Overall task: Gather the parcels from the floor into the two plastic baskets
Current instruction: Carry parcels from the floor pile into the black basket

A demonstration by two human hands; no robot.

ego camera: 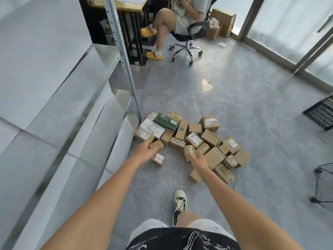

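Observation:
Several cardboard parcels [210, 137] lie in a loose heap on the grey floor, with a green box [166, 121] and a white box [152, 129] among them. My left hand [144, 150] reaches down with its fingers spread, just short of a small brown parcel [157, 145] at the heap's near left; another small labelled parcel [158, 159] lies under it. My right hand [197, 160] has its thumb and fingers round a tape-wrapped parcel [189, 150] at the heap's front. A black plastic basket [320, 115] shows partly at the right edge.
A metal shelving rack [100, 98] with an upright post [126, 69] runs along the left. A person sits on a wheeled office chair [187, 46] at a desk behind the heap. A black wire frame [324, 184] stands at the right. My foot [179, 204] is below the heap.

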